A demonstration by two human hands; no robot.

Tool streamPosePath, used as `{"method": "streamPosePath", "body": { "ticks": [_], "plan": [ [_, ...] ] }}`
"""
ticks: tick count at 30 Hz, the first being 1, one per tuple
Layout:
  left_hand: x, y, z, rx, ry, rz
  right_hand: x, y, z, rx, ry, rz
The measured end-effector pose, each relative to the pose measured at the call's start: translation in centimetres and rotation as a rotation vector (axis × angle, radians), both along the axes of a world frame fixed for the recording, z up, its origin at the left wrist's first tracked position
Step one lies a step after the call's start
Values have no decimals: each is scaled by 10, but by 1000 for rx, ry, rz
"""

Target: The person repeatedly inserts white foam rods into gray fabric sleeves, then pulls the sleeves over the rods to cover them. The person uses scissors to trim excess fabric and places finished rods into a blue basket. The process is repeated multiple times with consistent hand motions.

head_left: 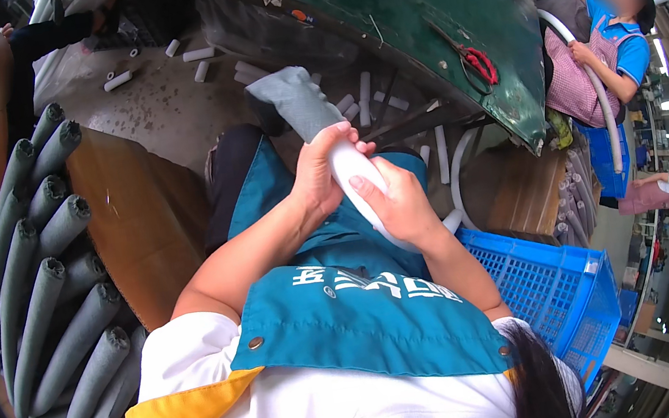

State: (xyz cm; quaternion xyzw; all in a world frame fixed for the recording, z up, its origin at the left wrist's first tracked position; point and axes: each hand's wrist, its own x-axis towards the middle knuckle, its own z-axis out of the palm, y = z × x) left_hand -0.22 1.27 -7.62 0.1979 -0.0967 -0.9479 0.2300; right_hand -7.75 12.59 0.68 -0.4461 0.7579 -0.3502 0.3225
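Observation:
In front of my lap, both hands grip a white foam tube [359, 192]. A grey fabric sleeve [298, 101] covers its far end and hangs bunched and loose past the tip. My left hand [319, 168] is wrapped round the tube at the sleeve's edge, its thumb along the fabric. Closer to me, my right hand [397, 200] holds the bare white part, with the thumb pressed on top. The tube's near end passes under my right wrist and is hidden there.
At left, several grey covered tubes [58, 308] stand bundled beside a brown cardboard box [138, 211]. A green table [410, 19] holds red-handled scissors [475, 65]. White tube pieces [199, 54] lie on the floor. A blue crate [532, 275] is at right. A co-worker [602, 43] holds a long white tube.

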Motion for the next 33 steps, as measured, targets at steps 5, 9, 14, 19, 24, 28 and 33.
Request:
{"method": "streamPosePath", "body": {
  "ticks": [5, 9, 14, 19, 24, 28, 33],
  "plan": [
    [10, -30, 26, -2, 14, 61, -4, 0, -5, 134, -89, -16],
    [14, -72, 29, -111, 35, 182, 1, 12, -12, 19, 106, 83],
    [20, -107, 65, -152, 37, 299, -6, 22, -1, -96, 265, 127],
    [15, -46, 72, -314, -217, 281, 16, 2, 11, -161, 129, -57],
    [19, -49, 43, -79, -141, 115, 9, 10, 15, -35, -83, -72],
    [21, -90, 49, -10, -40, 231, 22, 22, 15, -84, 32, -31],
    [7, -39, 43, -94, -160, 179, 17, -1, 18, -78, -77, -116]
  ]
}}
